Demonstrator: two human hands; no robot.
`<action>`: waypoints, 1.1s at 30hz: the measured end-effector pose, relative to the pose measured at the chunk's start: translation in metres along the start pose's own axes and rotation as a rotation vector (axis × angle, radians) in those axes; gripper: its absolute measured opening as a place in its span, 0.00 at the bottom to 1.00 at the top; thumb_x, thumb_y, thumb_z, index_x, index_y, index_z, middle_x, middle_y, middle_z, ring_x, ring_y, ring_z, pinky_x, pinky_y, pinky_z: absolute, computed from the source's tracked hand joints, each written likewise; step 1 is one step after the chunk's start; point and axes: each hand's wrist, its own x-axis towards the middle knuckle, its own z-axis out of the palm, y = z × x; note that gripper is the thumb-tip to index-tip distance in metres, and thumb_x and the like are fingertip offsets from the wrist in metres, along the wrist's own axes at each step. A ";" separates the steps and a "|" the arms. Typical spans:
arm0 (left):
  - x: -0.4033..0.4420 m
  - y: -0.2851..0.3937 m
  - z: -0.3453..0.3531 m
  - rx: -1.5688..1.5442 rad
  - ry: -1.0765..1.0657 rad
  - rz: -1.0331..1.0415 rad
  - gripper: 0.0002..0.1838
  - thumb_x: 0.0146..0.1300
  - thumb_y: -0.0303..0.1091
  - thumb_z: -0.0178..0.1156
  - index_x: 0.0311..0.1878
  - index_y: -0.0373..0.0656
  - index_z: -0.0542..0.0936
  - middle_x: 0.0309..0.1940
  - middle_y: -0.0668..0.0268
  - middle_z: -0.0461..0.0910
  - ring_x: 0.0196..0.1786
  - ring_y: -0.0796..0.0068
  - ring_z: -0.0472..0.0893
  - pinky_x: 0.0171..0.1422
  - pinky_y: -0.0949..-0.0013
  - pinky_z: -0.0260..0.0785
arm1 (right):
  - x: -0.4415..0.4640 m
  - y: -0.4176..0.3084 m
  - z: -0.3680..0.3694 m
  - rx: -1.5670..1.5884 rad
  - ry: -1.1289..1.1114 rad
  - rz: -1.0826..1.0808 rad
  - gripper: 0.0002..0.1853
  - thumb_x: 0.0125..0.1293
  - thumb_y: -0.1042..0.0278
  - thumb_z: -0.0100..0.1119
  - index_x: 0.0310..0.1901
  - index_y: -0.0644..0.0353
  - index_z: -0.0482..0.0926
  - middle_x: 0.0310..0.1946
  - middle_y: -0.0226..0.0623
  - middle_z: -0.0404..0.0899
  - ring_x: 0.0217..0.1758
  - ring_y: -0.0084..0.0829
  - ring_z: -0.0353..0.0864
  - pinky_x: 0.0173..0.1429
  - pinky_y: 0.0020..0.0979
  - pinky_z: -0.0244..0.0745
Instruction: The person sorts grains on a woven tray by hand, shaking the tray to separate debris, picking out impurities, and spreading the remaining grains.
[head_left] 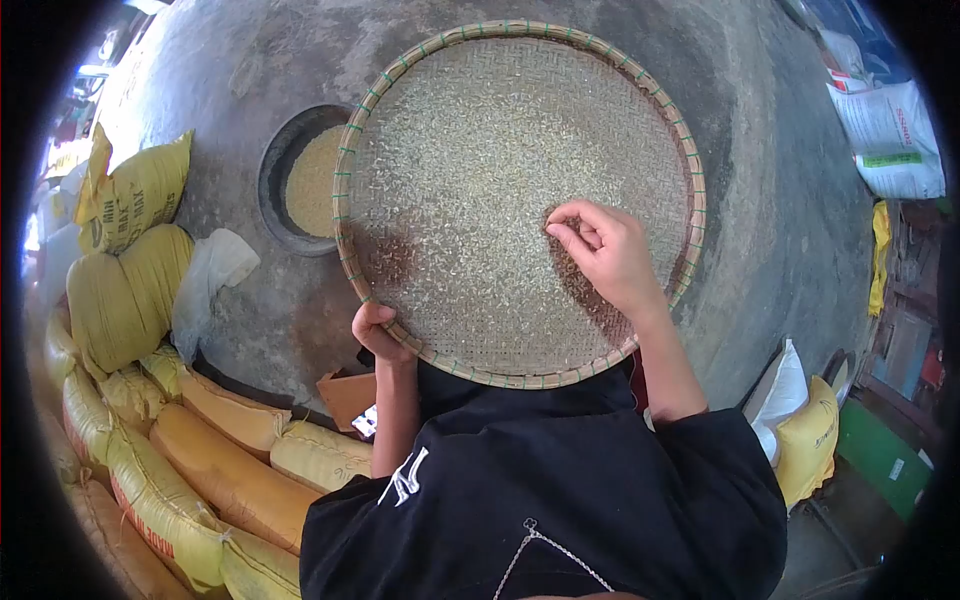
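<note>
Tan tray (527, 381), rim clamped in our left hand's (382, 333) fingers

Likely this steadies the grain (470, 180); over the tray, our right hand's (612, 252) fingers pinch together, contents unclear.

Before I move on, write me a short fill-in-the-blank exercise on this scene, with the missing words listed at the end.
1. The left hand grips the ____ of the round woven tray.
2. The right hand is over the loose grain, its fingertips pointing toward the picture's ____ side.
3. From this view, the tray hides the ____ edge of the dark basin.
4. The person's shirt is ____ in colour.

Missing words: rim; left; right; black.
</note>
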 end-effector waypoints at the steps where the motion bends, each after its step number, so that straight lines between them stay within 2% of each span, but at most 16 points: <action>1: 0.000 0.001 0.001 0.003 -0.021 -0.010 0.36 0.41 0.30 0.48 0.60 0.30 0.67 0.55 0.51 0.73 0.58 0.53 0.73 0.67 0.57 0.64 | 0.001 0.002 0.003 -0.046 0.009 -0.054 0.05 0.61 0.67 0.63 0.37 0.57 0.79 0.26 0.35 0.79 0.23 0.30 0.75 0.29 0.30 0.68; 9: 0.000 0.002 0.005 -0.082 -0.032 -0.035 0.37 0.37 0.27 0.47 0.60 0.28 0.67 0.55 0.50 0.73 0.58 0.53 0.73 0.68 0.56 0.64 | 0.001 0.002 0.008 -0.099 0.002 -0.029 0.06 0.61 0.66 0.63 0.35 0.57 0.78 0.22 0.37 0.77 0.23 0.36 0.76 0.29 0.35 0.69; 12: 0.001 0.002 0.006 -0.137 -0.102 -0.052 0.37 0.38 0.27 0.47 0.59 0.28 0.67 0.55 0.50 0.73 0.58 0.53 0.74 0.67 0.57 0.65 | -0.003 0.008 0.008 -0.064 0.031 -0.013 0.05 0.63 0.66 0.61 0.35 0.58 0.77 0.16 0.31 0.71 0.19 0.30 0.70 0.27 0.32 0.65; 14: 0.002 0.003 0.000 -0.054 -0.033 -0.067 0.37 0.40 0.30 0.47 0.61 0.30 0.66 0.54 0.50 0.73 0.57 0.53 0.73 0.66 0.58 0.65 | -0.008 0.010 0.005 0.308 -0.004 0.148 0.04 0.65 0.70 0.58 0.36 0.59 0.76 0.16 0.24 0.64 0.18 0.22 0.63 0.24 0.27 0.59; 15: 0.003 0.003 -0.004 -0.054 -0.033 -0.071 0.37 0.40 0.30 0.47 0.61 0.30 0.66 0.54 0.50 0.73 0.57 0.53 0.73 0.66 0.58 0.65 | -0.009 0.013 0.002 0.307 -0.001 0.152 0.04 0.65 0.70 0.58 0.36 0.59 0.76 0.16 0.24 0.64 0.18 0.22 0.63 0.24 0.27 0.59; 17: 0.004 0.003 -0.007 -0.027 -0.014 -0.065 0.37 0.40 0.30 0.48 0.60 0.30 0.67 0.54 0.50 0.73 0.56 0.53 0.74 0.65 0.58 0.66 | -0.013 0.018 -0.004 1.180 0.021 0.174 0.03 0.66 0.72 0.54 0.35 0.60 0.73 0.18 0.20 0.60 0.19 0.17 0.58 0.24 0.22 0.54; 18: 0.004 0.003 -0.005 -0.027 -0.015 -0.073 0.37 0.40 0.30 0.48 0.60 0.30 0.67 0.54 0.50 0.73 0.56 0.53 0.74 0.65 0.58 0.66 | -0.014 0.018 -0.010 1.475 -0.017 0.179 0.04 0.66 0.71 0.50 0.33 0.59 0.70 0.18 0.22 0.58 0.19 0.18 0.57 0.25 0.21 0.54; 19: 0.003 0.003 -0.002 -0.016 0.006 -0.062 0.37 0.40 0.31 0.48 0.60 0.30 0.67 0.54 0.50 0.73 0.56 0.53 0.74 0.65 0.58 0.66 | -0.015 0.021 -0.012 1.473 -0.008 0.182 0.04 0.66 0.71 0.50 0.33 0.59 0.70 0.18 0.22 0.58 0.19 0.18 0.57 0.25 0.21 0.54; 21: 0.004 0.002 0.002 -0.008 0.022 -0.054 0.36 0.40 0.31 0.48 0.60 0.29 0.67 0.54 0.50 0.73 0.56 0.52 0.74 0.65 0.58 0.66 | -0.017 0.024 -0.017 1.807 -0.033 0.256 0.07 0.66 0.68 0.46 0.30 0.58 0.68 0.18 0.23 0.57 0.19 0.17 0.56 0.24 0.22 0.54; 23: 0.003 0.003 0.003 -0.016 0.038 -0.050 0.36 0.40 0.31 0.48 0.60 0.29 0.67 0.55 0.49 0.73 0.57 0.52 0.73 0.66 0.57 0.65 | -0.022 0.025 -0.019 1.812 -0.015 0.326 0.09 0.66 0.66 0.45 0.28 0.58 0.67 0.17 0.24 0.59 0.18 0.17 0.55 0.23 0.21 0.53; 25: 0.003 0.002 0.004 0.020 0.070 -0.043 0.37 0.40 0.31 0.48 0.60 0.30 0.67 0.55 0.49 0.73 0.57 0.52 0.73 0.66 0.57 0.65 | -0.028 0.030 -0.019 1.610 -0.118 0.479 0.12 0.68 0.66 0.43 0.26 0.58 0.66 0.15 0.22 0.56 0.16 0.16 0.51 0.20 0.19 0.49; 27: 0.004 0.002 0.005 0.058 0.106 -0.036 0.37 0.41 0.31 0.48 0.61 0.30 0.67 0.56 0.49 0.72 0.58 0.51 0.73 0.66 0.57 0.65 | -0.034 0.027 -0.012 1.473 -0.082 0.492 0.12 0.68 0.66 0.48 0.27 0.61 0.72 0.14 0.22 0.57 0.14 0.15 0.52 0.18 0.20 0.45; 29: 0.005 0.002 0.005 0.019 0.072 -0.043 0.37 0.41 0.32 0.48 0.62 0.30 0.66 0.57 0.49 0.72 0.59 0.51 0.72 0.66 0.56 0.64 | -0.041 0.018 -0.004 0.465 0.044 0.241 0.07 0.66 0.69 0.56 0.32 0.62 0.78 0.14 0.20 0.61 0.14 0.14 0.56 0.18 0.21 0.46; 30: 0.005 0.002 0.006 0.020 0.074 -0.046 0.37 0.41 0.32 0.48 0.62 0.30 0.66 0.57 0.49 0.72 0.59 0.51 0.72 0.66 0.56 0.64 | -0.044 0.018 -0.006 0.256 0.009 0.220 0.04 0.61 0.71 0.62 0.37 0.59 0.81 0.15 0.23 0.69 0.13 0.17 0.61 0.18 0.24 0.52; 31: 0.005 0.002 0.008 -0.003 0.030 -0.056 0.37 0.41 0.32 0.48 0.62 0.30 0.65 0.57 0.49 0.71 0.59 0.52 0.71 0.67 0.56 0.63 | -0.043 0.015 -0.008 0.256 0.010 0.224 0.04 0.61 0.71 0.62 0.37 0.59 0.81 0.15 0.23 0.69 0.13 0.17 0.61 0.18 0.24 0.52; 33: 0.005 0.003 0.009 -0.023 -0.014 -0.069 0.38 0.42 0.32 0.48 0.62 0.30 0.65 0.58 0.49 0.71 0.60 0.52 0.71 0.68 0.55 0.62 | -0.041 0.006 -0.008 -0.073 -0.058 0.048 0.04 0.61 0.69 0.63 0.38 0.55 0.81 0.19 0.29 0.77 0.14 0.25 0.70 0.21 0.27 0.62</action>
